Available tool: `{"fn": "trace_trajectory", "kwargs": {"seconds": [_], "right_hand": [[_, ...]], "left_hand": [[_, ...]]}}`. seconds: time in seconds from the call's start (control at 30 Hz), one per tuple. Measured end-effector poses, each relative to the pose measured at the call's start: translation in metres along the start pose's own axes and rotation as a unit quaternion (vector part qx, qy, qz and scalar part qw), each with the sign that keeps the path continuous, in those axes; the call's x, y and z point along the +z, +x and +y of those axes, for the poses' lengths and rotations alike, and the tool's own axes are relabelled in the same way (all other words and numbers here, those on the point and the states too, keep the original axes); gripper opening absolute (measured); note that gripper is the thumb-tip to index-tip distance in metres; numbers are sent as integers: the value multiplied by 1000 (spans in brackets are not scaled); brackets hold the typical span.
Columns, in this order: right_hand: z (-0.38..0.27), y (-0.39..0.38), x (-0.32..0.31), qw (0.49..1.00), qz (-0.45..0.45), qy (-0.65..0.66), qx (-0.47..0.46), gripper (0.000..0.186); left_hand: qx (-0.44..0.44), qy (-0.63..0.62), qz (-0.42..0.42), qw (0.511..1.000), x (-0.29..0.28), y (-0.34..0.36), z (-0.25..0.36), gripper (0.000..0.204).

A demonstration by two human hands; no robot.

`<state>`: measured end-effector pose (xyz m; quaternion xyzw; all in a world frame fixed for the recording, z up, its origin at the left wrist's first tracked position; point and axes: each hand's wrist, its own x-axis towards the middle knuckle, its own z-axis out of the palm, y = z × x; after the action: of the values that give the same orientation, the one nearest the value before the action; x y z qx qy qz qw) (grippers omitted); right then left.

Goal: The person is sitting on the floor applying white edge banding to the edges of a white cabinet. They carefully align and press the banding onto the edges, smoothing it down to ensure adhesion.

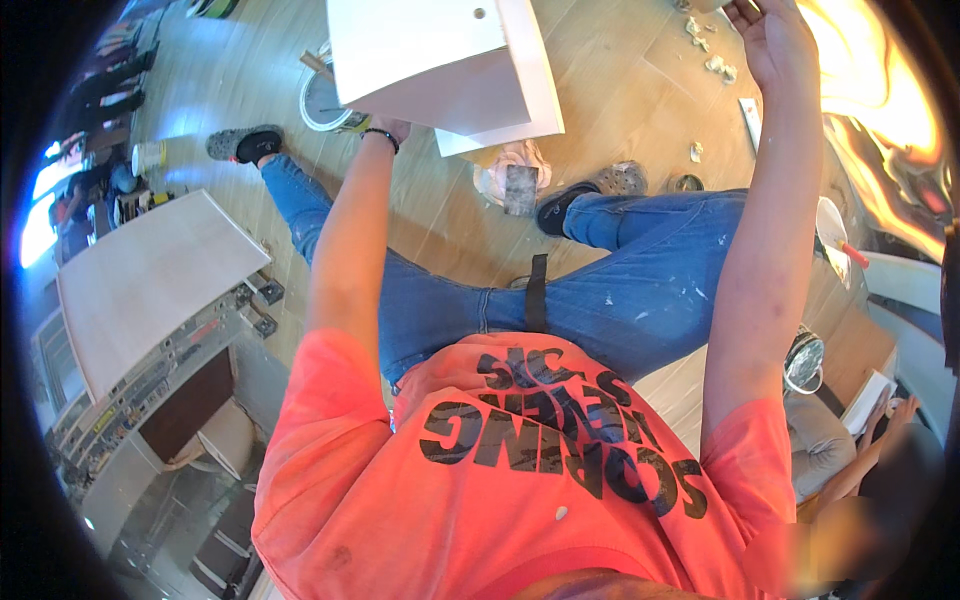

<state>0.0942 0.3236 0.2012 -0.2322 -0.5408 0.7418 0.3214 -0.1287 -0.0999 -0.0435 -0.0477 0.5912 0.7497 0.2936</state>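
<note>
A white box-like panel piece (430, 50), with a round hole near its upper edge, is held up over the floor ahead of me. My left hand (393, 128) grips its lower left corner; most of the fingers are hidden behind it. Beside that hand stands a round bucket (325, 105) with a wooden stick across it. My right hand (775, 42) is raised at the far right, its fingers curled around a beige thing (708, 4) cut off by the picture's top edge. Below the panel, a grey rectangular block (521, 190) lies against a crumpled plastic bag (495, 180).
White crumpled scraps (715, 68) lie on the wood-look floor at the right. A small round tin (687, 183) is near my shoe. A large pale board (160, 285) rests on equipment at the left. Another person's arm (870, 455) and a metal pail (803, 362) are at the lower right.
</note>
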Motion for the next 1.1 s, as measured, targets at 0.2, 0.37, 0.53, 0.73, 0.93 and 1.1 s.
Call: {"fn": "trace_trajectory", "kwargs": {"seconds": [0.2, 0.37, 0.53, 0.73, 0.93, 1.1], "right_hand": [[-23, -64, 40, 990, -34, -114, -71, 37], [-25, -91, 26, 981, -91, -155, 71, 47], [-12, -170, 45, 965, -191, -62, 165, 49], [16, -204, 52, 945, -243, -14, 219, 63], [24, -206, 59, 939, -261, -81, 209, 65], [34, -208, 59, 911, -302, -228, 165, 68]], "left_hand": [[-38, 252, 70, 965, 27, -122, 22, 31], [9, 316, -34, 948, 42, -218, 17, 32], [112, 307, -94, 940, 113, -273, 48, 29], [297, 299, -95, 902, 170, -276, 75, 32], [329, 342, -98, 875, 175, -267, 69, 34], [351, 402, -70, 843, 174, -261, 57, 21]]}}
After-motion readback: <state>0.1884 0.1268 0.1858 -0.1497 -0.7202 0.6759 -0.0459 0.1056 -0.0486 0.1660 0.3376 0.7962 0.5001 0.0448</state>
